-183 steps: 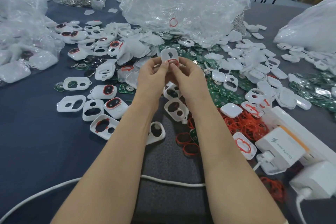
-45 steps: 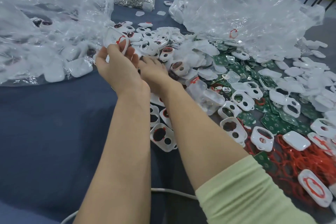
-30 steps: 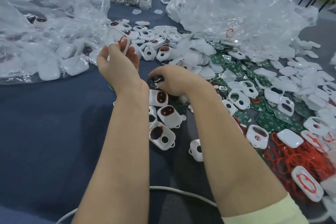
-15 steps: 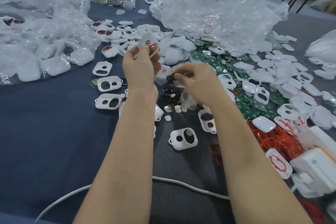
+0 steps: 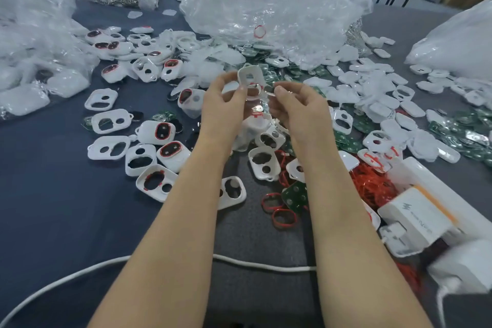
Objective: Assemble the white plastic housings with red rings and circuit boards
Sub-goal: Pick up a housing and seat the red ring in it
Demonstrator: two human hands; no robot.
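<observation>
A few ringed housings [image 5: 168,150] lie at left, while empty housings [image 5: 107,147], red rings [image 5: 370,184] and circuit boards [image 5: 294,194] wait unassembled — the left hand [image 5: 223,109] grips one white housing [image 5: 249,76], the right hand [image 5: 298,109] pinches a small part [image 5: 269,92].

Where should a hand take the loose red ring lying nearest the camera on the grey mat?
Pinch the red ring across its near band, coming from above on the camera side. It lies flat and thin on the mat, and that side is free; the far side sits close to a second ring and a green circuit board.
</observation>
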